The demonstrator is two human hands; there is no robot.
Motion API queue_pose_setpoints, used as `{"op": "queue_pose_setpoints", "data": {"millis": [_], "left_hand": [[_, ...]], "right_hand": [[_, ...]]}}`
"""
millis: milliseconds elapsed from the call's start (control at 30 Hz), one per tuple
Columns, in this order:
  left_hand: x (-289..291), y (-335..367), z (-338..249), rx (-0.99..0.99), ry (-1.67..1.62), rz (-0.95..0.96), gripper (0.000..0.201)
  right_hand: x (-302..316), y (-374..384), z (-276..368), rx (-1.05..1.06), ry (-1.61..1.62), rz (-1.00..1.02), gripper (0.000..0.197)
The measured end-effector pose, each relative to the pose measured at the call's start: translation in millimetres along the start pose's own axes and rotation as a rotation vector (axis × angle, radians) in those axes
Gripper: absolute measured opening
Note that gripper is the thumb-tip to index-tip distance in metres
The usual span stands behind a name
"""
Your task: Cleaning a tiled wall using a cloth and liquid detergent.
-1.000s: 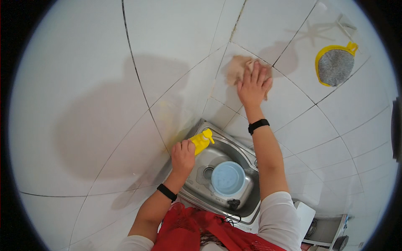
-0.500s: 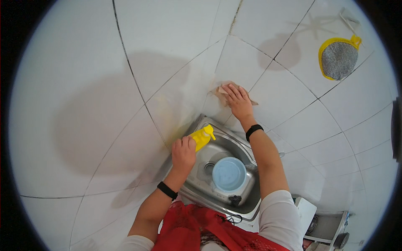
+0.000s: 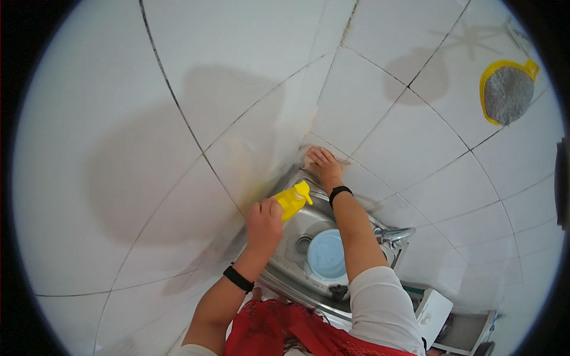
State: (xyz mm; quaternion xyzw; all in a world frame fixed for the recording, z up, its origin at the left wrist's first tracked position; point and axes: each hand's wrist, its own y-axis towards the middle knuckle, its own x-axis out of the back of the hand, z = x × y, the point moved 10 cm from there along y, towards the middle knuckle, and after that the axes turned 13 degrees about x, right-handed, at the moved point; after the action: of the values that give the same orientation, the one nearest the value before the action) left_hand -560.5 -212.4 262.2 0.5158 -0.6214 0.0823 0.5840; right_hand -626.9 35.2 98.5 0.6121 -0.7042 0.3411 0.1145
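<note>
My left hand (image 3: 264,222) is closed around a yellow spray bottle (image 3: 291,202), held over the left side of the steel sink (image 3: 285,270) with its nozzle toward the right. With fingers stretched out, my right hand (image 3: 325,165) presses a light brown cloth (image 3: 309,159) flat to the tiled wall, low in the corner just above the sink's back rim. The palm hides most of the cloth. Below my right forearm, a pale blue basin (image 3: 326,255) sits in the sink, partly covered by the arm.
A chrome faucet (image 3: 395,234) stands at the sink's right. Near the basin lies a dark scrubber (image 3: 338,291). A grey scrubbing pad with yellow trim (image 3: 507,95) hangs on the right wall. At lower right are a white box (image 3: 433,314) and a shelf (image 3: 466,332).
My right hand has slid the cloth down the wall toward the sink's back corner. My left hand keeps the bottle at nearly the same place. The faucet has come into sight.
</note>
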Motion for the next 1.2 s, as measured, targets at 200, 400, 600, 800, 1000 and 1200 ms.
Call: {"op": "queue_pose_setpoints", "data": {"millis": [200,400,600,800,1000,1200], "left_hand": [[4.3,7.0,-26.3,-0.095,-0.023,-0.077,0.026],[-2.9,4.8,1.3,-0.036,0.051,-0.049,0.024],[2.1,4.9,-10.7,-0.038,0.043,-0.020,0.021],[-16.0,3.0,-2.1,-0.010,0.046,0.081,0.035],[4.5,4.9,-11.6,-0.052,0.091,-0.045,0.021],[8.6,5.7,-17.2,-0.063,0.014,-0.045,0.021]], "right_hand": [[-74.1,-30.7,-15.9,-0.035,-0.822,0.110,0.048],[-1.6,-79.7,-81.0,0.020,-0.047,0.030,0.047],[125.5,-172.3,-217.5,-0.427,0.192,-0.493,0.051],[149.9,-186.3,-238.9,-0.700,0.172,-0.744,0.061],[114.0,-113.5,-173.5,-0.471,0.339,-0.606,0.070],[52.8,-61.3,-113.3,-0.343,0.352,-0.484,0.068]]}}
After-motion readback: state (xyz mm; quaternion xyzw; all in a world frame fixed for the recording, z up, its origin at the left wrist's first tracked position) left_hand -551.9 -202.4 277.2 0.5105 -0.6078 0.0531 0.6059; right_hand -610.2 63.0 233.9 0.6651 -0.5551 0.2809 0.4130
